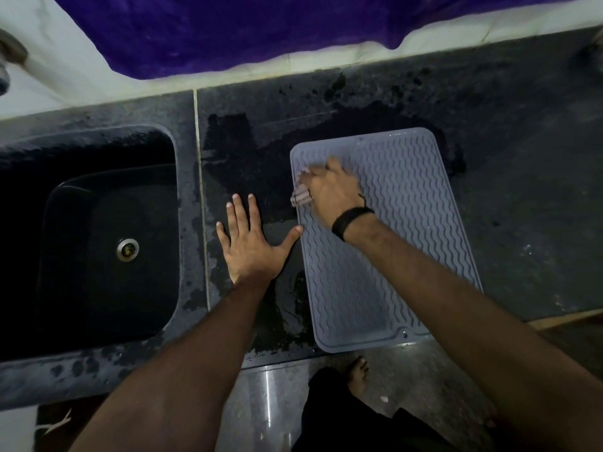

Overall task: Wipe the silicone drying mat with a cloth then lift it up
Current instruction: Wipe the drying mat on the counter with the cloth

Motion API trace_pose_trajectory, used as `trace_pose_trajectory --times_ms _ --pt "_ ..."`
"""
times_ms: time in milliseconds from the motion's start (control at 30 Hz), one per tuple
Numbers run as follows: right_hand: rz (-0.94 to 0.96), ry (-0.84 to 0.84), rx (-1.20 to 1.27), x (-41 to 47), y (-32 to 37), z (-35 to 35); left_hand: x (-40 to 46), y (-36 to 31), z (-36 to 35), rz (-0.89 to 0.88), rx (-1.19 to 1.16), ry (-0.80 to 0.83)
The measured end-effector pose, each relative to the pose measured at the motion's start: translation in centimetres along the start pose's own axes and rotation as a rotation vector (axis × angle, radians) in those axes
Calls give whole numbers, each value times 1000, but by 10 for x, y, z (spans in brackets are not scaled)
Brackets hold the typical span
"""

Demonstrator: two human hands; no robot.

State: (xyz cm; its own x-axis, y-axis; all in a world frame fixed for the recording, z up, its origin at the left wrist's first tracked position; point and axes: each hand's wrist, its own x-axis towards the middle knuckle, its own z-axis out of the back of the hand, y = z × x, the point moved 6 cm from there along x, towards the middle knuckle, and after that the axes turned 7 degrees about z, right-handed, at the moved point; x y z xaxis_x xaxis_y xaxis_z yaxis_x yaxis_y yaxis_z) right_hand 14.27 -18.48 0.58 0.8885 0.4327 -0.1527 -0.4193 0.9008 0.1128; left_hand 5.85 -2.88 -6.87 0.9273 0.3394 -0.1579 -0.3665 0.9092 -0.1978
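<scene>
Dark sink [98,177], purple fabric [261,27]

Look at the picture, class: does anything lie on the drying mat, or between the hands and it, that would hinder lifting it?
Nothing visible does. The right hand presses a bunched cloth onto the grey mat; the left hand lies flat on the wet counter, thumb touching the mat's edge.

Sink [98,236]: set in the counter [509,203], on the left.
Mat [391,256]: flat on the counter, right of the sink.
Left hand [251,246]: flat on the counter, between sink and mat, thumb touching the mat's edge.
Right hand [332,190]: on the mat's far left part, on top of the cloth [301,199].
</scene>
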Motion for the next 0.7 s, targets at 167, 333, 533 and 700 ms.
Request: trace_pose_trajectory --times_ms 167,333,533,700 --pt "-68 -6 -17 46 -11 16 2 1 -1 1 -12 1" --pt "-50 38 -82 37 -4 1 2 1 -2 8 2 3" --pt "-57 -13 -17 29 -12 6 1 1 -2 11 -3 7" --pt "-99 -18 -6 58 -16 16 2 2 -2 7 -8 15"
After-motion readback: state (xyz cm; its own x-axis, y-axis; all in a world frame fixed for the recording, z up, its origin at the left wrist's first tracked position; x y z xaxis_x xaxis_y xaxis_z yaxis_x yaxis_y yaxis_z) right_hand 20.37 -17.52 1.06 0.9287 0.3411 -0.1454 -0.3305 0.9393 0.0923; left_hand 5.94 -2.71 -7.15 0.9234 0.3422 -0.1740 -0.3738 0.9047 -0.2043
